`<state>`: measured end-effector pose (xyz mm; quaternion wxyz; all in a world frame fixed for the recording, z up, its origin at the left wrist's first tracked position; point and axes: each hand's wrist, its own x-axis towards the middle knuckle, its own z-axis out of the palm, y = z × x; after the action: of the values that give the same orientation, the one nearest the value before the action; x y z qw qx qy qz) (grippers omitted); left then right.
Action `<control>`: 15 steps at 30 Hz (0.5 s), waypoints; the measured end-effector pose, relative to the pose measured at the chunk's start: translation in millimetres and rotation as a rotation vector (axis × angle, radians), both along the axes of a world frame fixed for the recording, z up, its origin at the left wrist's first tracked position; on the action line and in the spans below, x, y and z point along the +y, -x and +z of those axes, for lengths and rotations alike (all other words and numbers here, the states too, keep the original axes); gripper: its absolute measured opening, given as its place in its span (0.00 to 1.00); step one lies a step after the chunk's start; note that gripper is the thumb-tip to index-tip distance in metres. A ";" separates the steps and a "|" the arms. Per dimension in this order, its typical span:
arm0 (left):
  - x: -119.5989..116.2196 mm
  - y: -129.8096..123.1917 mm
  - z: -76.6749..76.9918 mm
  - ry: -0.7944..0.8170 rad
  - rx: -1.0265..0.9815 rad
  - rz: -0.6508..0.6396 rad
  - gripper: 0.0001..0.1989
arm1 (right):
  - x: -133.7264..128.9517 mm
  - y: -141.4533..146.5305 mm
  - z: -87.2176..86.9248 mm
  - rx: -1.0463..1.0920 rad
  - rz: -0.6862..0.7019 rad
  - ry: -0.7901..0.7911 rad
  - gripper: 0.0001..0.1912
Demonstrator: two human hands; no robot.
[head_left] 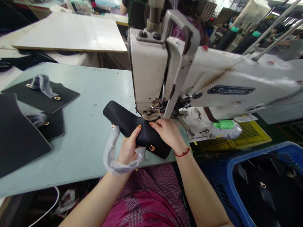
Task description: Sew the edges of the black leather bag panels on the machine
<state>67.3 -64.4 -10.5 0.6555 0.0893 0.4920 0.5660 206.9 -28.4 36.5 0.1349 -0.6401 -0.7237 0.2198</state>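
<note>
Hands (169,134) on black piece (125,118) | sewing machine (150,69) ahead | blue basket (229,176) right

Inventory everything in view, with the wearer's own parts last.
Metal sewing machine: one, white, centre to right
Smooth leather-like piece: one, black, below the machine's head
Plastic-wrapped curved strap: one, whitish, beside the piece
Smooth tabletop: one, pale blue-green, left and centre
Flat panels: at least three, black, left on tabletop
Flat board: one, white, upper left
Cylinder: one, green, below the machine's arm
Thread cones: two, black, green-topped, upper right
Plastic basket: one, blue, lower right
Plastic crate: at least one, yellow, below the machine
Co-worker: at least one, dark-clothed, top centre
Background clutter: uncountable, mixed, blurred
Checked garment: one, pinkish, bottom centre
Cord bracelet: one, red, right wrist
Left hand: one, orange-nailed, gripping the piece
Right hand: one, orange-nailed, touching it
</note>
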 end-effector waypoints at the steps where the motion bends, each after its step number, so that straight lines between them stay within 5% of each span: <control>1: -0.4 -0.5 1.2 -0.010 0.002 0.004 0.24 | 0.0 -0.6 -0.1 0.005 0.002 0.000 0.20; 15: -0.6 -4.5 11.0 0.121 0.075 0.014 0.26 | -2.8 -1.0 -1.1 0.002 -0.010 -0.055 0.15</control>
<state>71.7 -65.0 0.5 0.6369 0.0673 0.5499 0.5361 207.8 -31.2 35.5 0.1544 -0.6396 -0.7260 0.1997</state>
